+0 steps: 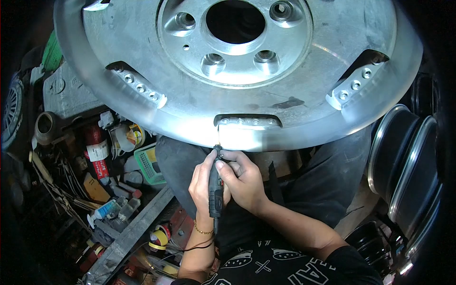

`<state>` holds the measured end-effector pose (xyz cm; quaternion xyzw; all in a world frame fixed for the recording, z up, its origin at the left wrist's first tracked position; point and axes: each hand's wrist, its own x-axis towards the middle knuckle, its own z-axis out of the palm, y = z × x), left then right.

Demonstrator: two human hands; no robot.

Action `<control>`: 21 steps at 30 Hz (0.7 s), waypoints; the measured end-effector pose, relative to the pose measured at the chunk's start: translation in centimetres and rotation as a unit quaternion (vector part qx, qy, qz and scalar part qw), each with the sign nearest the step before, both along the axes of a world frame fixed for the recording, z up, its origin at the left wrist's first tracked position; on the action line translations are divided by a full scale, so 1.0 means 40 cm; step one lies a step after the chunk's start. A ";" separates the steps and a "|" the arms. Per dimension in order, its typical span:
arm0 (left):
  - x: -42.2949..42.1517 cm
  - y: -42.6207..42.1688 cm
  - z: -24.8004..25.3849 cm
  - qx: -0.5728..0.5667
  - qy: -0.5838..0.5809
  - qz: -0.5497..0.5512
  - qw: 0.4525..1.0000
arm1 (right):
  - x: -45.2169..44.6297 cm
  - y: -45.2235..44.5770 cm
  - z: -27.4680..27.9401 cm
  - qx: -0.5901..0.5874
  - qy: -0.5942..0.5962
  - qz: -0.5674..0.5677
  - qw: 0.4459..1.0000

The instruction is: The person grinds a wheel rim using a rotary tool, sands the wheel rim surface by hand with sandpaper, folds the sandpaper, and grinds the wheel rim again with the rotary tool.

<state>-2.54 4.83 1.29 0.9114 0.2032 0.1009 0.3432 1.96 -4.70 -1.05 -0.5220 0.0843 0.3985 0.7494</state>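
A large silver metal wheel fills the upper part of the view, with slots along its rim and bolt holes round a dark centre opening. Below its lower edge, my left hand is closed round a black corded rotary tool. My right hand grips the same tool near its front end, thumb and fingers pressed against it. The tool's thin tip points up at the rim, at the left end of the bottom slot. Whether the tip touches the metal is too small to tell.
Several dark wheel rims stand at the right. At the left are a red bottle, a green basket, a blue-labelled bottle and a metal beam. The tool's cable runs down beside my left wrist.
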 end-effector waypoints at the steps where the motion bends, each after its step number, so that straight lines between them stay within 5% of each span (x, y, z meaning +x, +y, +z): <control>1: -0.002 0.000 -0.003 0.005 -0.002 0.000 1.000 | 0.000 0.001 -0.001 0.007 0.001 -0.006 1.000; 21: -0.007 -0.004 0.000 0.005 0.024 0.003 1.000 | -0.008 0.001 -0.006 0.020 -0.007 -0.032 0.999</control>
